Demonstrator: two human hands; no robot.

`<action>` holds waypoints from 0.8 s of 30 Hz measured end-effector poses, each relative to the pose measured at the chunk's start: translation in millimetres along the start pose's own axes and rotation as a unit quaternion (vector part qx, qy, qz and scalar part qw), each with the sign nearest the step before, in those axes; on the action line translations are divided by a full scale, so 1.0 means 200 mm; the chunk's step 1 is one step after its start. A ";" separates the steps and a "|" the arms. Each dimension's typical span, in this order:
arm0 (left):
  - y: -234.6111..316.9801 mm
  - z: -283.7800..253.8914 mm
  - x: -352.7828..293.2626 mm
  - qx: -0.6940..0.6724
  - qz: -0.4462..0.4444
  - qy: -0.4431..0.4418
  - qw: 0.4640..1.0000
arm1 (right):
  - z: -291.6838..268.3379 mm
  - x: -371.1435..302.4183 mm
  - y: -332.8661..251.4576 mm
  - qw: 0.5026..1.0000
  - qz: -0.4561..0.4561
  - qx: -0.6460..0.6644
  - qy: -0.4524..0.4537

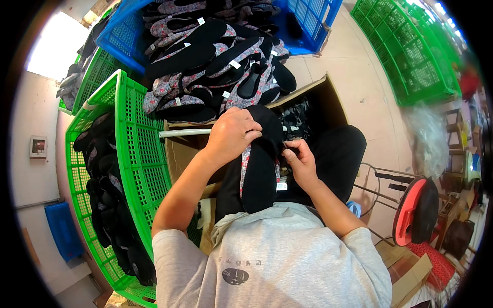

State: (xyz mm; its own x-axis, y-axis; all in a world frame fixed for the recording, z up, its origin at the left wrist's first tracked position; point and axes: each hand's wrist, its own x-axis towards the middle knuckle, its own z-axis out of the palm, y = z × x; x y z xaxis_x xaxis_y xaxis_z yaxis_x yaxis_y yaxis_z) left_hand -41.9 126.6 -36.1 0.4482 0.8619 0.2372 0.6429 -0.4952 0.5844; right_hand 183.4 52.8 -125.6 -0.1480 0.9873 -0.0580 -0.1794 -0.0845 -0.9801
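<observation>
A slipper (261, 172) with a black sole and red-and-grey floral fabric at its edges lies sole up over my lap, its long axis pointing away from me. Fingers and thumb of my left hand (232, 132) are closed on its far end. My right hand (302, 161) is pinched at the slipper's right edge; whatever sits between those fingertips is too small to make out. A white tag (281, 186) shows beside the slipper. Just beyond my hands, a heap of similar floral slippers (215, 61) with white tags is piled up.
A blue crate (123, 36) stands behind the heap. To my left is a green crate (146, 136) of dark slippers. An open cardboard box (334, 97) with a pale bar (185, 132) across it sits before me. At right are a red-and-black round stool (411, 210) and green crates (405, 56).
</observation>
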 end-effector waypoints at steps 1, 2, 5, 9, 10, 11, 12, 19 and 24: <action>0.00 0.00 0.01 0.015 0.007 -0.005 1.000 | 0.00 0.00 0.00 1.000 -0.001 0.003 0.001; 0.00 0.00 0.01 0.031 0.013 -0.010 0.999 | 0.00 0.00 -0.01 1.000 -0.003 -0.002 -0.002; 0.02 0.01 0.02 0.063 0.028 -0.031 0.997 | -0.01 0.01 -0.02 1.000 -0.003 -0.015 -0.009; 0.01 0.02 0.03 -0.080 -0.044 -0.039 0.995 | -0.03 0.01 -0.05 0.999 -0.007 -0.050 -0.007; 0.01 0.01 0.03 -0.149 -0.103 -0.053 0.982 | -0.04 0.02 -0.05 0.998 -0.013 -0.065 -0.005; 0.01 0.01 0.03 -0.218 -0.162 -0.067 0.960 | -0.05 0.04 -0.06 0.995 -0.033 -0.093 -0.011; -0.01 0.02 0.02 -0.219 -0.160 -0.056 0.961 | -0.06 0.06 -0.08 0.991 -0.053 -0.121 -0.016; -0.02 0.05 0.03 -0.403 -0.294 -0.069 0.864 | -0.03 0.20 -0.25 0.961 -0.123 -0.241 -0.060; -0.02 0.08 0.01 -0.560 -0.353 -0.040 0.748 | 0.02 0.25 -0.39 0.915 -0.095 -0.376 -0.114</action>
State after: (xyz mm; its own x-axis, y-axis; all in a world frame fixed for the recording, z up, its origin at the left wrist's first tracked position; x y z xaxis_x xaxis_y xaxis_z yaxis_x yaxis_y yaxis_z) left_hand -34.6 128.2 -49.8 0.3066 0.8345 -0.4579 -0.1676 0.5208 0.8371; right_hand 185.9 107.4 -50.7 -0.3984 0.9134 0.0838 0.4844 0.2871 -0.8264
